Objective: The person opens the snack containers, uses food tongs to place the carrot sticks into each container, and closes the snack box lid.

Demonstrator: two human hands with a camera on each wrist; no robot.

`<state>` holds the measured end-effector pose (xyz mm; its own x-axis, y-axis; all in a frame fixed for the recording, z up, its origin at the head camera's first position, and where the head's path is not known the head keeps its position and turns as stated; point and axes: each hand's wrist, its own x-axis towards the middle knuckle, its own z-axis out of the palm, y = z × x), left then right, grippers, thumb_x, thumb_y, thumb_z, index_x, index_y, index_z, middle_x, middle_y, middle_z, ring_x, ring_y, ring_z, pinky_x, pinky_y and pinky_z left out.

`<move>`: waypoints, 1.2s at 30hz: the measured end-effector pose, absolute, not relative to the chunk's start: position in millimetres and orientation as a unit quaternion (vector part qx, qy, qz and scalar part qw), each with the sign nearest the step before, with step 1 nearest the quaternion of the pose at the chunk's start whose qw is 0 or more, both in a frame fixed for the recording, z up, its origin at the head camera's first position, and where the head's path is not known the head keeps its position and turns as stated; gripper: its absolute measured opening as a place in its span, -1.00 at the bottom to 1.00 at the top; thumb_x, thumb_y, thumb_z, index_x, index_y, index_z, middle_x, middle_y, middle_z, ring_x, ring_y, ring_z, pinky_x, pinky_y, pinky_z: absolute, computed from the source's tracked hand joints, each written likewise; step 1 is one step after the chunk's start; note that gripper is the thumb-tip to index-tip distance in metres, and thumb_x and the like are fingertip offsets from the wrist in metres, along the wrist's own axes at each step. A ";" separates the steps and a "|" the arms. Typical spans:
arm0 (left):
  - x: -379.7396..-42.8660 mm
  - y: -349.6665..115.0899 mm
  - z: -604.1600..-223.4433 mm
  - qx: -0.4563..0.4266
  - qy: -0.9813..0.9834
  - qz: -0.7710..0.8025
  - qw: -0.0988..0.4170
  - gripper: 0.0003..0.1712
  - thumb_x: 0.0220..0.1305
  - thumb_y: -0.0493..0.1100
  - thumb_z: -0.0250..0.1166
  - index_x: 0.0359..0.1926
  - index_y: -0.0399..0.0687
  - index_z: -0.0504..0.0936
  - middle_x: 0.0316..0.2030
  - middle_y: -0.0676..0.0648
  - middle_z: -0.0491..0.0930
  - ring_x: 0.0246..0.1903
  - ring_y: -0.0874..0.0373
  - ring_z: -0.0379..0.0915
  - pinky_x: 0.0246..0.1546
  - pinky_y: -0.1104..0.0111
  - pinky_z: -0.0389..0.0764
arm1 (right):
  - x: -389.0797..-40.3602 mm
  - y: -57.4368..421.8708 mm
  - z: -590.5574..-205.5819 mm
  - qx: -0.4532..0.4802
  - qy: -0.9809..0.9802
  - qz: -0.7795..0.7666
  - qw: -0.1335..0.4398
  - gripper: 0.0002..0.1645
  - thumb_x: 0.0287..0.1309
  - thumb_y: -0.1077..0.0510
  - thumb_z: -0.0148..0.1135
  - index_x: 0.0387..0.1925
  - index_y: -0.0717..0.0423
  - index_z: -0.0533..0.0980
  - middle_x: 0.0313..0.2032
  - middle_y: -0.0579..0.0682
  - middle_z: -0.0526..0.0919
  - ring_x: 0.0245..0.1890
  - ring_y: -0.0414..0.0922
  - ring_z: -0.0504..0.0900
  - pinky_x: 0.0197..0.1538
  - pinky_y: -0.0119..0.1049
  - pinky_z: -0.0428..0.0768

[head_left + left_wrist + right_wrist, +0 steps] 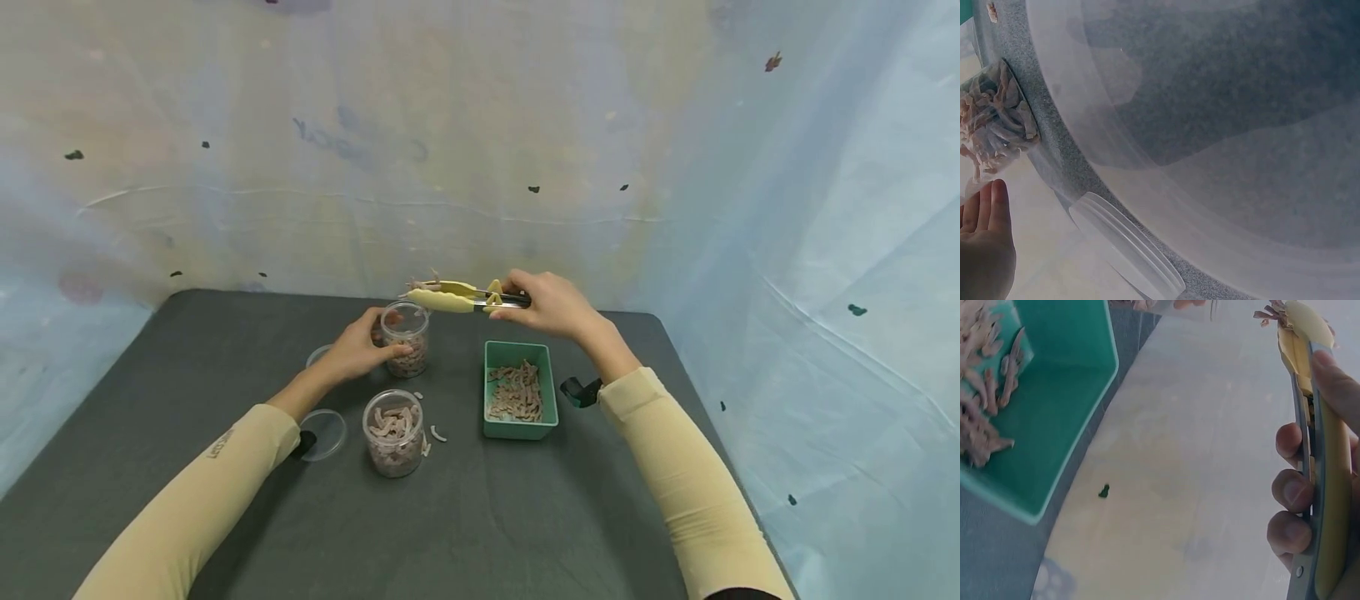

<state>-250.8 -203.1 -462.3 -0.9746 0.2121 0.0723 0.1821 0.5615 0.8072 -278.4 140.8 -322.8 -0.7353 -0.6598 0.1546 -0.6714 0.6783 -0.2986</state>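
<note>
My right hand (553, 305) grips yellow-and-metal tongs (446, 300), whose tips pinch a few thin pinkish-brown strips over the far clear jar (411, 360). In the right wrist view, strips (1270, 312) stick out from the closed tips. The left hand (351, 348) holds the far jar by its side, thumb in front and fingers partly hidden behind. That jar stands upright, partly filled with similar strips. A second lidless jar (395, 454), nearer me, is fuller. Right of both jars sits a green rectangular container (517, 430) with strips spread over its bottom.
One clear round lid (327, 435) lies left of the near jar; another lid (315, 357) is partly hidden behind the left hand. Loose strips (438, 434) lie beside the near jar on the dark grey table (480, 533). Pale sheeting (480, 125) rises behind the table.
</note>
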 end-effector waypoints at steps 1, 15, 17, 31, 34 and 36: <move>-250.6 -203.1 -462.2 0.112 0.883 0.455 0.017 -0.10 0.31 0.11 0.50 0.45 -0.17 0.27 0.40 -0.24 0.40 0.35 -0.31 0.39 0.28 -0.18 0.48 | -279.5 137.4 -323.6 0.364 -0.916 0.169 0.015 -0.52 0.30 -0.20 0.42 -0.04 0.05 0.55 -0.26 -0.03 0.68 -0.46 -0.09 0.47 -0.34 -0.17 0.42; -251.5 -202.4 -462.8 0.101 0.891 0.441 0.033 0.12 0.27 0.20 0.50 0.56 -0.25 0.10 0.45 -0.39 0.29 0.35 -0.41 0.36 0.24 -0.21 0.50 | -290.8 107.9 -344.1 0.367 -0.918 0.150 -0.014 -0.45 0.31 -0.24 0.40 0.09 0.04 0.56 -0.05 0.01 0.75 -0.22 -0.07 0.69 -0.15 -0.08 0.65; -251.5 -202.3 -462.5 0.099 0.892 0.440 0.034 0.13 0.28 0.19 0.50 0.57 -0.26 0.09 0.45 -0.39 0.28 0.35 -0.41 0.35 0.26 -0.20 0.49 | -291.5 106.7 -347.8 0.365 -0.919 0.150 -0.019 -0.45 0.31 -0.23 0.40 0.09 0.04 0.56 -0.04 0.01 0.75 -0.19 -0.06 0.71 -0.13 -0.06 0.67; -250.8 -204.3 -462.3 0.094 0.892 0.440 0.040 0.14 0.27 0.23 0.49 0.56 -0.26 0.10 0.40 -0.42 0.32 0.36 -0.41 0.34 0.24 -0.21 0.50 | -291.4 103.9 -355.3 0.352 -0.926 0.134 -0.027 -0.42 0.31 -0.29 0.37 0.13 -0.01 0.55 -0.06 -0.03 0.74 -0.26 -0.11 0.68 -0.24 -0.12 0.64; -251.0 -204.1 -462.2 0.098 0.889 0.445 0.039 0.13 0.26 0.22 0.50 0.55 -0.26 0.11 0.38 -0.42 0.34 0.36 -0.41 0.35 0.24 -0.21 0.51 | -290.5 104.3 -354.7 0.351 -0.927 0.127 -0.024 -0.41 0.30 -0.31 0.36 0.14 -0.02 0.55 -0.06 -0.04 0.74 -0.27 -0.12 0.67 -0.26 -0.14 0.63; -250.8 -204.1 -462.1 0.100 0.887 0.448 0.038 0.10 0.26 0.21 0.50 0.53 -0.25 0.13 0.37 -0.41 0.35 0.36 -0.40 0.35 0.25 -0.20 0.50 | -289.7 104.6 -354.4 0.351 -0.928 0.123 -0.023 -0.39 0.30 -0.33 0.35 0.14 -0.03 0.54 -0.08 -0.05 0.73 -0.30 -0.13 0.66 -0.28 -0.15 0.61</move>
